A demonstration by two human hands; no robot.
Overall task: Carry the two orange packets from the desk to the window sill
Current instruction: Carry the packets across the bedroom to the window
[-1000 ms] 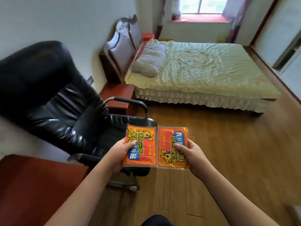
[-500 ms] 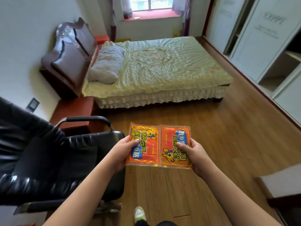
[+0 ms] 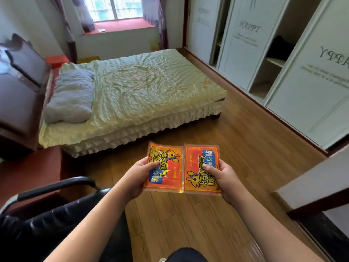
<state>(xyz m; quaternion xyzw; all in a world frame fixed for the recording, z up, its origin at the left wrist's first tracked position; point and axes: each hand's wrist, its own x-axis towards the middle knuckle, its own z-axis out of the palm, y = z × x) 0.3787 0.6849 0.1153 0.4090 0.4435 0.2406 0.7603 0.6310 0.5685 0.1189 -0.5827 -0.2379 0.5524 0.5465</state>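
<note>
Bed (image 3: 143, 87) w/ pale cover, pillow (image 3: 70, 96) at headboard end. Black chair (image 3: 56, 220) lower left. Wardrobe (image 3: 283, 59) (doors marked "HAPPY") along right wall.

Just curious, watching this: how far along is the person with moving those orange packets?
Pickup looks done: left hand and right hand hold the two orange packets side by side above the floor. In hand: carrying. Left: reaching the window sill past the bed and setting them down.

You get bright daylight from the window (image 3: 115, 8) at upper centre; the headboard (image 3: 20, 72) at left smears, and wardrobe doors (image 3: 309, 87) bow outward at right.
</note>
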